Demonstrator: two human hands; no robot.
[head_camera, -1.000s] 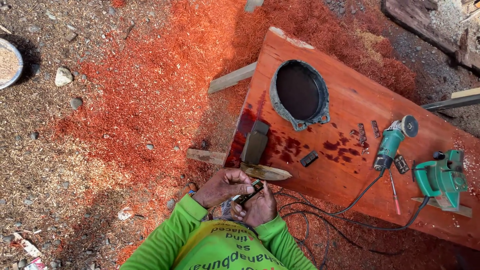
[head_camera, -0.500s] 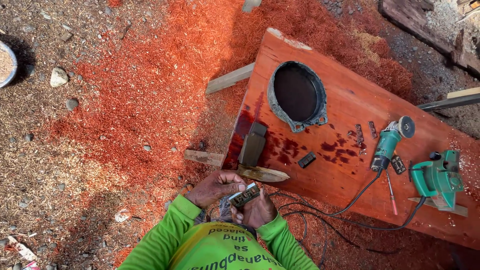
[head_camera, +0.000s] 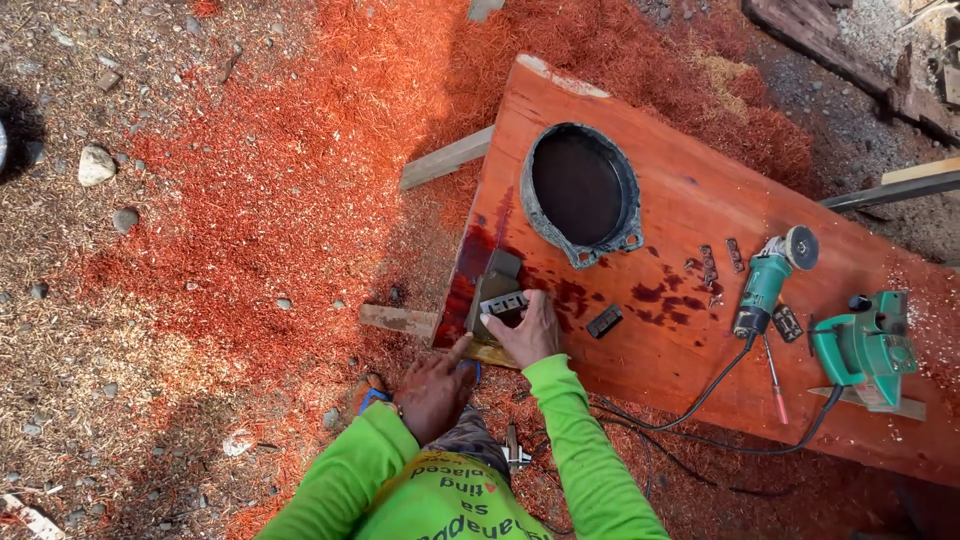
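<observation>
The right hand has reached up to 12 o'clock, now grasping a small grey block on the red plank; the left hand rests empty, finger pointing.

A long wooden slab lies on the sawdust-covered ground, resting on a timber batten at its far left. A round basin sits on the slab. Near the slab's left end the right hand holds a small metal block on a sharpening stone; the left hand is just below, off the slab. Right of them lie an angle grinder, then a power planer.
</observation>
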